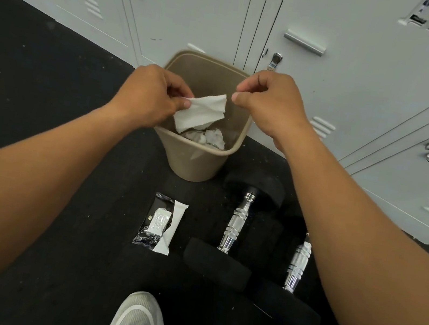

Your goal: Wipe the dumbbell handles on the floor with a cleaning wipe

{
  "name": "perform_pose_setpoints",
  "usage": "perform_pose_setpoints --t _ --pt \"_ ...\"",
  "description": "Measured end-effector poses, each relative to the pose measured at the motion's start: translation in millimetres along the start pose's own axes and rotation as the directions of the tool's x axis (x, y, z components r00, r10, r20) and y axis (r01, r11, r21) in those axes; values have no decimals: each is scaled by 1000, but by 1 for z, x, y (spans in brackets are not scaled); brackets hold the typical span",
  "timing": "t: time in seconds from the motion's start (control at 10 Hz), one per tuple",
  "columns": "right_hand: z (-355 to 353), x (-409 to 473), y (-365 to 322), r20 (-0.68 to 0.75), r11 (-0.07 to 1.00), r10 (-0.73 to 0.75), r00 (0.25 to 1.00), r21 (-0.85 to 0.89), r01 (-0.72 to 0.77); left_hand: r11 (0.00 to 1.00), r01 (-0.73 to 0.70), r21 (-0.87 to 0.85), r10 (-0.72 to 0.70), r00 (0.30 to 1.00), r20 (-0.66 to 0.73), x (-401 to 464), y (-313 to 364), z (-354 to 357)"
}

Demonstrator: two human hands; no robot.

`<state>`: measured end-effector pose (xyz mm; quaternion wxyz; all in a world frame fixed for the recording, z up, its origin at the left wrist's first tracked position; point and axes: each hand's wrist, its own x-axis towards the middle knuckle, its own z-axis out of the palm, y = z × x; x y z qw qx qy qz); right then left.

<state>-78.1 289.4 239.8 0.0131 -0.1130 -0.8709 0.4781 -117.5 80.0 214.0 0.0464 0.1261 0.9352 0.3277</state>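
Two hands, head view: left hand [149,93] pinching one end of the cleaning wipe [200,111] between thumb and fingers; right hand [269,100] curled beside the wipe's free end, thumb and forefinger close together, seemingly not touching the wipe and holding nothing.
Wipe position: hanging over the open mouth of the tan bin [194,159], above crumpled white wipes [207,137] already inside.
Dumbbell handles: two chrome handles, near one [235,224] and far one [299,261], lying on the black floor [51,78] just right of the bin, well below the hands.
Wipe packet [159,222]: flat on the floor between bin and shoe [137,317], white strip alongside.
Risk, drop: single pinch on one end; any slackening likely lets the wipe fall into the bin.
Risk, tear: thin sheet likely to rip if pulled apart sharply.
Risk, dirt: wipe landing on the gritty floor likely picks up debris.
Risk, roll: round dumbbell heads likely to shift when a handle is rubbed hard.
Task stage: cannot tell whether the wipe is fresh or spent.
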Motion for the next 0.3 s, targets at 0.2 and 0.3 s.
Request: perform_pose_setpoints --t 0.2,0.3 --pt "-11 -2 8 -16 1000 20 1000 13 -19 992 -2 126 -22 983 184 3 2 10" --pt "-19 -6 11 -31 999 38 999 26 -37 995 4 102 -19 989 145 -1 10 9"
